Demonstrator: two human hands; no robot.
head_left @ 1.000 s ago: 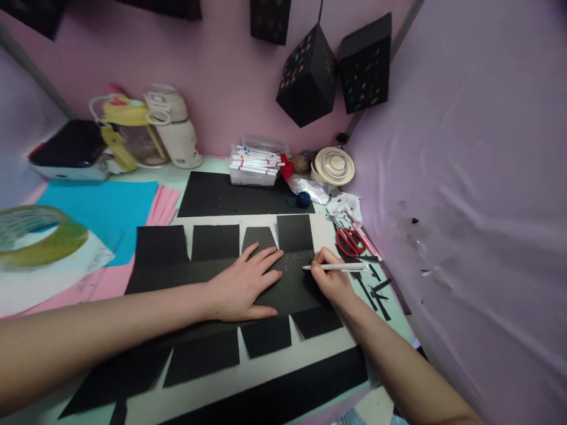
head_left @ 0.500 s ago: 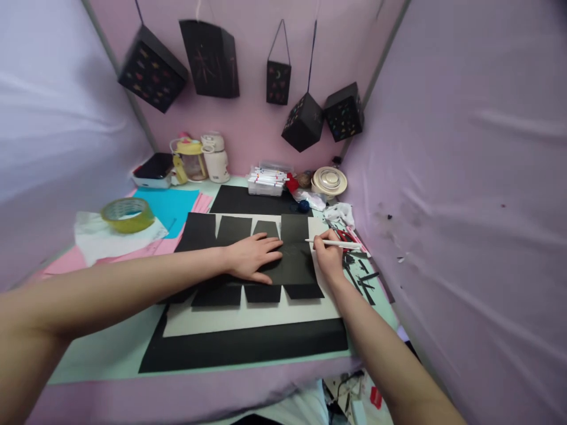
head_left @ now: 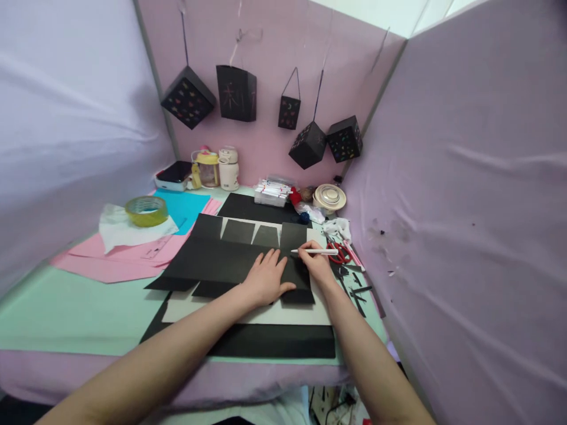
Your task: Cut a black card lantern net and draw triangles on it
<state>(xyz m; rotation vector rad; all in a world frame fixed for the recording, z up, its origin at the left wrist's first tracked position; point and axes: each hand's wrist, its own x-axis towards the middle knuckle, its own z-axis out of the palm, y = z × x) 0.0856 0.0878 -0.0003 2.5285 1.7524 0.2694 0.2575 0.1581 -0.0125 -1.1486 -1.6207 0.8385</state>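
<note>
A black paper cut-out with flaps (head_left: 221,260) lies on a white sheet (head_left: 283,313) over a larger black sheet (head_left: 274,341). My left hand (head_left: 266,277) rests flat on the cut-out with its fingers spread. To its right, my right hand (head_left: 314,264) pinches a white pen (head_left: 315,251) that lies nearly level, its tip pointing left over the black paper's right panel.
Red scissors (head_left: 339,252) and black scraps (head_left: 357,283) lie to the right by the fabric wall. Markers box (head_left: 273,192), tape reel (head_left: 328,196), bottles (head_left: 217,168) stand at the back. Yellow tape roll (head_left: 146,211), pink (head_left: 119,260) and blue paper (head_left: 183,206) lie left. Black lanterns (head_left: 237,93) hang above.
The view has pulled back and tilted up, showing more of the table and hanging lanterns. Both hands have stayed on the black cut-out, the pen still held by the right hand.
</note>
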